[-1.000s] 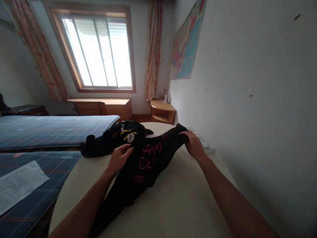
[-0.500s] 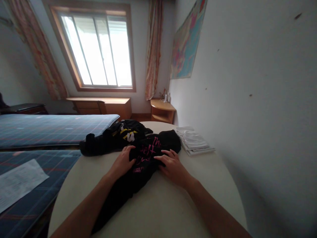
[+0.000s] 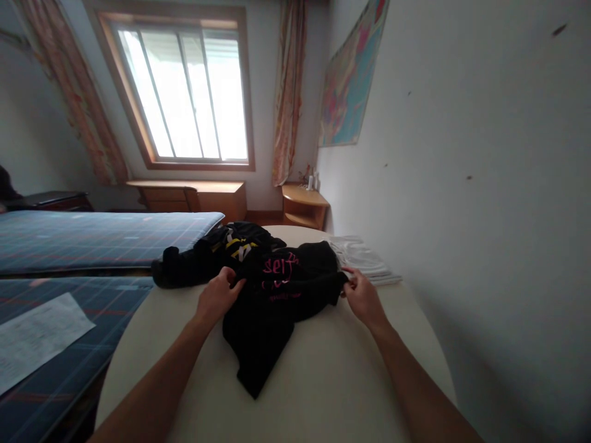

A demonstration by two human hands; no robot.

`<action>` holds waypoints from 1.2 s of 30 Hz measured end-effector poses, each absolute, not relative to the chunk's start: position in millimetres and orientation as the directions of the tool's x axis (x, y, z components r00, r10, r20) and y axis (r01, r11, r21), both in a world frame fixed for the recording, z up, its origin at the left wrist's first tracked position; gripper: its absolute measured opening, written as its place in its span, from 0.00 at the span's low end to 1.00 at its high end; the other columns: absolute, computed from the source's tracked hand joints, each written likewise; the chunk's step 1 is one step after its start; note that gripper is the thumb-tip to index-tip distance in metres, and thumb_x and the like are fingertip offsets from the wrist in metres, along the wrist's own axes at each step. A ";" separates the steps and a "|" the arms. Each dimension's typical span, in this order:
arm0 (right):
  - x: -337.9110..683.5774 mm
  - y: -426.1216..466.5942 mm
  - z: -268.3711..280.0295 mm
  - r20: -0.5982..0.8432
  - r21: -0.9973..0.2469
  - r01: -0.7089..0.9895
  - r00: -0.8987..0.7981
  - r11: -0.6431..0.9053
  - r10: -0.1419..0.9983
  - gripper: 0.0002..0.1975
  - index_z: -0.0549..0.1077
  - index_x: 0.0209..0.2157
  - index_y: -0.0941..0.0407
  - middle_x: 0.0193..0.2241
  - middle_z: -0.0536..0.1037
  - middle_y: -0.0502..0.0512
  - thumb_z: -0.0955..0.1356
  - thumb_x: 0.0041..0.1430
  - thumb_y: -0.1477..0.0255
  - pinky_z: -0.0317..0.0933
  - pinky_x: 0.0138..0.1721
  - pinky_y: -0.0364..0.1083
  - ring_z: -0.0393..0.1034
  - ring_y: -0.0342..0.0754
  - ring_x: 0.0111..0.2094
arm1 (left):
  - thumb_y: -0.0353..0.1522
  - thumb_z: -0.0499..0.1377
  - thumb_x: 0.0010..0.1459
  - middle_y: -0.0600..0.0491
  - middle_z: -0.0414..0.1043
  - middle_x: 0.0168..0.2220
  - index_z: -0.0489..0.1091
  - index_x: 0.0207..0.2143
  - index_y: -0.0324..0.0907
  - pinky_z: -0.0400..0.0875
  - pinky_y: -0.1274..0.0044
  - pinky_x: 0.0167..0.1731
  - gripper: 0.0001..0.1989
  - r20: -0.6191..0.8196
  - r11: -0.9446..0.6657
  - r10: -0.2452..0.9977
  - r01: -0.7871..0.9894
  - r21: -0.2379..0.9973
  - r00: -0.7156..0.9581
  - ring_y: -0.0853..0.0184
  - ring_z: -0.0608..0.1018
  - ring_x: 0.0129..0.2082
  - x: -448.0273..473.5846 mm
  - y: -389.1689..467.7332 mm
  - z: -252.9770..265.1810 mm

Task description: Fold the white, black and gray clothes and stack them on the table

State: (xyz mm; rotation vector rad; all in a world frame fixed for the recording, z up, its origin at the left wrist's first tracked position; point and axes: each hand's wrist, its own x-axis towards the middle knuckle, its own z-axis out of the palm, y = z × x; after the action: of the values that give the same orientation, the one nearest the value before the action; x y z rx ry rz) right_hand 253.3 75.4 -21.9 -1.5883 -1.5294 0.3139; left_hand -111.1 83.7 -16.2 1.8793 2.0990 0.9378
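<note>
A black shirt (image 3: pixel 286 307) with pink lettering lies bunched across the middle of the round table, one dark flap pointing toward me. My left hand (image 3: pixel 220 292) pinches its left edge, beside the lettering. On the other side, my right hand (image 3: pixel 362 294) is closed on the right corner of the cloth, drawing it out sideways. Just beyond the shirt is a heap of dark clothes (image 3: pixel 194 264) with yellow and white markings. A stack of folded white cloth (image 3: pixel 369 261) lies past my right hand.
The pale round table (image 3: pixel 323 381) stands close to the white wall (image 3: pixel 484 246). Left of it are beds with plaid blue mattresses (image 3: pixel 106 240), one bearing a sheet of paper (image 3: pixel 41 335). Behind stand a wooden desk (image 3: pixel 217 197) and a corner shelf (image 3: pixel 305 197).
Both hands have gone from lying on the shirt to gripping its edges. My right hand has moved right, pulling cloth along. The long flap toward me has become shorter and shifted right.
</note>
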 end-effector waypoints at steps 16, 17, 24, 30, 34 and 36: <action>241.2 60.6 -20.0 0.355 -0.768 0.539 -0.087 0.344 0.931 0.32 0.57 0.63 0.53 0.26 0.74 0.49 0.67 0.58 0.66 0.67 0.27 0.47 0.71 0.48 0.24 | 0.34 0.57 0.63 0.56 0.77 0.42 0.75 0.43 0.50 0.70 0.78 0.42 0.09 0.273 -0.738 0.665 0.553 0.386 0.696 0.67 0.78 0.41 -65.5 44.0 -0.4; 243.7 63.4 -19.4 0.369 -0.820 0.459 -0.032 0.342 0.929 0.30 0.58 0.61 0.53 0.29 0.75 0.50 0.66 0.59 0.65 0.69 0.28 0.48 0.72 0.48 0.25 | 0.33 0.56 0.64 0.55 0.76 0.41 0.76 0.41 0.48 0.71 0.78 0.42 0.09 0.311 -0.735 0.670 0.546 0.402 0.674 0.67 0.78 0.40 -67.3 46.0 0.0; 285.1 85.7 -20.2 0.360 -0.931 0.164 0.552 0.326 0.752 0.23 0.63 0.47 0.52 0.34 0.76 0.51 0.69 0.54 0.56 0.73 0.30 0.49 0.74 0.47 0.29 | 0.39 0.57 0.58 0.52 0.73 0.33 0.68 0.42 0.41 0.73 0.77 0.23 0.13 0.457 -0.362 0.863 0.366 0.857 -0.216 0.67 0.79 0.26 -103.7 79.5 -0.3; 287.9 88.4 -30.5 0.389 -0.910 0.260 0.260 0.324 0.884 0.30 0.65 0.55 0.53 0.54 0.73 0.62 0.70 0.52 0.59 0.67 0.53 0.59 0.72 0.56 0.52 | 0.38 0.59 0.49 0.51 0.74 0.32 0.70 0.36 0.38 0.78 0.73 0.30 0.15 0.120 -0.130 0.933 -0.007 0.992 -0.339 0.65 0.80 0.29 -114.9 92.8 -8.3; 285.2 79.7 -39.9 0.444 -0.751 0.502 -0.096 0.428 0.891 0.42 0.57 0.65 0.50 0.65 0.62 0.59 0.70 0.47 0.72 0.49 0.65 0.61 0.57 0.57 0.64 | 0.48 0.55 0.52 0.48 0.74 0.39 0.73 0.40 0.38 0.77 0.73 0.30 0.24 0.155 -0.153 0.950 0.032 0.988 -0.270 0.63 0.79 0.33 -110.4 87.7 -7.0; 288.0 78.0 -44.6 0.455 -0.692 0.575 -0.124 0.438 0.882 0.43 0.56 0.66 0.51 0.65 0.61 0.58 0.67 0.46 0.76 0.45 0.67 0.61 0.53 0.56 0.66 | 0.49 0.59 0.50 0.48 0.74 0.41 0.73 0.47 0.40 0.77 0.73 0.30 0.28 0.212 -0.186 0.958 0.146 0.972 -0.195 0.61 0.79 0.36 -107.4 85.9 -8.1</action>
State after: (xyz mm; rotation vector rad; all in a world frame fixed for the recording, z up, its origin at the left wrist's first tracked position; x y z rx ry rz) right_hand 288.0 78.0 -44.6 -1.2450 -1.8145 0.4410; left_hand -107.4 85.9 -8.1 1.3488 1.3603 1.4572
